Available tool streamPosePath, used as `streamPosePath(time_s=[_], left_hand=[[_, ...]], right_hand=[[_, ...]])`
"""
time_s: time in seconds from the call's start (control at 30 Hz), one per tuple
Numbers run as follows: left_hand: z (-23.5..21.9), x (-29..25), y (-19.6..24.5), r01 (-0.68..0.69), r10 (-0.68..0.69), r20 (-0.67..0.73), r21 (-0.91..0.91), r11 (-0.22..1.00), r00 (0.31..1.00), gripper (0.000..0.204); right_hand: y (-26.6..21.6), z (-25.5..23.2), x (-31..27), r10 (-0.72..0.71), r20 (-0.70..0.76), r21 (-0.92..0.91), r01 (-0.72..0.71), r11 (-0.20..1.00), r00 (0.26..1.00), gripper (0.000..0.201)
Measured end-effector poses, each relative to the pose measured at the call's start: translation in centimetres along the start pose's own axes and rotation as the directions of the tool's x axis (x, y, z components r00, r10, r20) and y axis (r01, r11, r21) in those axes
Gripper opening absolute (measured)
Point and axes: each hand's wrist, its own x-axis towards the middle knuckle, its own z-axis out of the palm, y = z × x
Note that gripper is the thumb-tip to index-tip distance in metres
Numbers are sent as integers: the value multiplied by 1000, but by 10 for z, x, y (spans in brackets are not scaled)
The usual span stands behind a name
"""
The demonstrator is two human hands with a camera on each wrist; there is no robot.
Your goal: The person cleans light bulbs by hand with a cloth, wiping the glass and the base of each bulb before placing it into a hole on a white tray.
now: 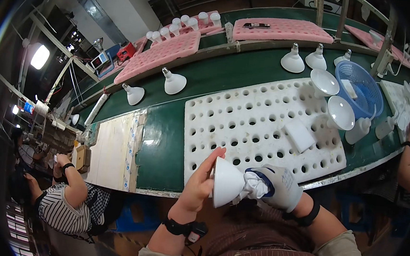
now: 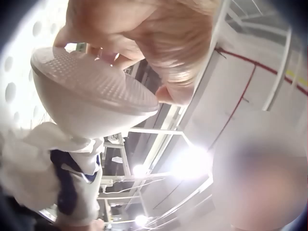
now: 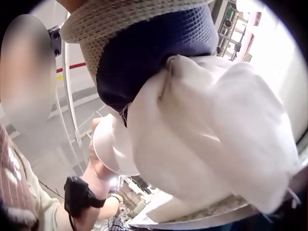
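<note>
The bare left hand (image 1: 199, 187) holds a white cone-shaped lamp (image 1: 227, 182) by its wide front rim. In the left wrist view the lamp (image 2: 91, 96) shows its dimpled face, with the fingers (image 2: 130, 29) bent over the rim. A white and blue glove covers the right hand (image 1: 279, 188), which grips a crumpled white cloth (image 1: 254, 186) against the lamp's narrow end. Seen from the right wrist, the cloth (image 3: 207, 130) bunches out below the glove's blue fingers (image 3: 154, 48) and hides part of the lamp (image 3: 114, 144). The lamp's base is covered.
A white foam board (image 1: 263, 118) with holes lies ahead, bearing a white block (image 1: 300, 135) and lamps (image 1: 341, 113). Beside it stands a blue basket (image 1: 376, 95). More lamps (image 1: 293, 60) stand behind on the green table (image 1: 160, 148). Pink foam trays (image 1: 282, 30) line the back; people sit at both sides.
</note>
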Motion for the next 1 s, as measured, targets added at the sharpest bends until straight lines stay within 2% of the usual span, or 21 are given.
streamPosePath(time_s=[0.03,0.07,0.1,0.13,0.17,0.23,0.27,0.3,0.37,0.5,0.57,0.6,0.67,0.8,0.83,0.87,0.93,1.0], left_hand=[[0,-4,-1,-102,90,71,198,975,993,84],[1,-7,-1,-210,160,159,379,901,974,85],[6,-6,6,-270,151,251,559,784,956,90],[9,-7,9,-287,151,276,560,777,949,92],[10,-8,10,-300,151,298,559,773,943,93],[4,-7,5,-249,129,259,507,825,957,92],[2,-6,4,-200,107,222,456,867,969,91],[3,-7,5,-201,109,220,455,867,969,91],[7,-8,7,-77,27,187,270,960,982,85],[5,0,10,-8,-29,145,246,969,989,78],[6,6,8,90,-95,52,86,992,994,65],[4,8,5,86,-91,51,85,993,995,65],[2,10,-1,92,-90,53,-50,994,995,56],[9,11,8,69,-69,28,-14,998,997,51],[10,11,11,71,-73,35,44,997,997,49],[9,11,13,72,-76,42,101,992,996,46],[0,12,11,59,-60,12,64,996,998,45],[-16,19,-9,12,-11,-45,18,1000,999,42]], right_hand=[[3,-2,4,3,-1,1,-3,1000,1000,46],[8,-4,7,96,251,218,-153,964,963,43],[13,-4,8,120,496,376,-338,863,860,41],[18,-1,5,160,574,438,-466,769,803,40],[17,-1,3,163,576,435,-469,769,801,40],[11,1,4,185,469,256,-333,907,864,40],[3,1,1,168,338,141,-227,964,926,36],[2,2,-2,167,340,140,-226,964,926,36],[1,2,-6,76,168,-61,-67,996,983,38],[-11,-3,-8,29,161,-166,-2,986,987,39],[-14,-1,-15,-133,83,-302,152,941,988,45],[-16,-1,-16,-156,82,-311,174,934,984,49],[-15,2,-18,-165,53,-319,173,932,985,49],[-9,7,-20,-218,-44,-327,192,925,975,48],[-5,8,-21,-219,-43,-331,193,923,975,48],[-1,8,-23,-208,-63,-277,183,943,976,50],[1,5,-23,-200,-84,-235,176,956,976,52],[-1,3,-22,-88,-196,26,95,995,977,54]])
